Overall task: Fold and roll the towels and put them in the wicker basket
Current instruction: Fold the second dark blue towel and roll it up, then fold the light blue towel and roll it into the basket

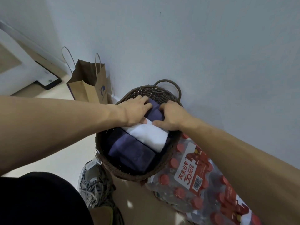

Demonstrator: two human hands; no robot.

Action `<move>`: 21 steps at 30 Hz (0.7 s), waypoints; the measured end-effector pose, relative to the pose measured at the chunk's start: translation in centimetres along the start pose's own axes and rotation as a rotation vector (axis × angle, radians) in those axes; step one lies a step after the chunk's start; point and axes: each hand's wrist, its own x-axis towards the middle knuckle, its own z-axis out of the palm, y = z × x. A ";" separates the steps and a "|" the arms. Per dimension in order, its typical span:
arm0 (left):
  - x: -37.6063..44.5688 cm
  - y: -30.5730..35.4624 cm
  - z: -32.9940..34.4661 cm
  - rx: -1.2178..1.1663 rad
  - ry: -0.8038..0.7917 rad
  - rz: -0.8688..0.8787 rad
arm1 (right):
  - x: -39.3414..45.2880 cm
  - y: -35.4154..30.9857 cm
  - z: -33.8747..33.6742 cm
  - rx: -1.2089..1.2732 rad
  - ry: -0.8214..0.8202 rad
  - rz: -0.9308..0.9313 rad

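A dark brown wicker basket (pixel 112 169) with loop handles stands on the floor against the wall. Inside it lie a rolled navy towel (pixel 133 153) at the near side, a rolled white towel (pixel 149 137) in the middle and another navy towel (pixel 155 111) at the far end. My left hand (pixel 135 111) and my right hand (pixel 172 116) both press on this far navy towel from either side, fingers curled over it, thumbs touching the white towel.
A brown paper bag (pixel 90 85) stands left of the basket by the wall. A shrink-wrapped pack of red-capped water bottles (pixel 199 184) lies against the basket's right side. My grey sneaker (pixel 95 185) sits just in front of the basket.
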 end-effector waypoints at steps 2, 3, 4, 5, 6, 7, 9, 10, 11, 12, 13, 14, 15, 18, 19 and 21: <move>0.0 -0.3 0.3 -0.022 -0.036 0.005 | 0.0 0.1 0.1 -0.006 -0.035 -0.003; 0.1 -0.4 0.4 -0.030 -0.046 0.007 | 0.0 -0.1 0.2 -0.024 -0.052 0.001; 0.1 -0.3 0.2 -0.033 -0.056 0.007 | 0.0 -0.3 0.4 -0.049 -0.073 0.012; 0.2 -0.2 -0.1 -0.034 -0.066 0.007 | -0.2 -0.5 0.4 -0.068 -0.093 0.024; 0.2 0.0 -0.6 -0.037 -0.076 0.003 | -0.5 -0.7 0.4 -0.072 -0.102 0.031; 0.3 0.2 -1.2 -0.040 -0.085 -0.004 | -0.9 -0.8 0.2 -0.053 -0.083 0.027; 0.2 0.7 -2.9 -0.051 -0.089 -0.006 | -2.8 -0.5 -0.7 0.067 0.058 0.001; 0.2 1.2 -3.9 -0.052 -0.074 0.012 | -4.3 -0.1 -1.2 0.159 0.165 -0.004; 0.2 1.9 -4.8 -0.053 -0.047 0.041 | -6.1 0.6 -1.7 0.249 0.264 -0.001; 0.2 2.9 -5.8 -0.057 -0.018 0.066 | -8.2 1.5 -2.2 0.314 0.329 0.004; 0.3 4.1 -6.8 -0.066 0.004 0.084 | -10.6 2.6 -2.6 0.346 0.348 0.013; 0.4 5.7 -7.7 -0.079 0.016 0.103 | -13.1 4.0 -3.0 0.361 0.330 0.029; 0.7 7.6 -8.6 -0.097 0.014 0.128 | -15.8 5.6 -3.4 0.368 0.284 0.056; 1.6 14.9 -10.4 -0.143 -0.055 0.224 | -23.8 11.4 -4.3 0.327 0.098 0.202; 2.0 17.7 -10.7 -0.149 -0.092 0.272 | -26.4 13.3 -4.5 0.324 0.046 0.278; 2.6 23.5 -10.8 -0.172 -0.176 0.356 | -31.3 17.1 -4.4 0.299 0.009 0.443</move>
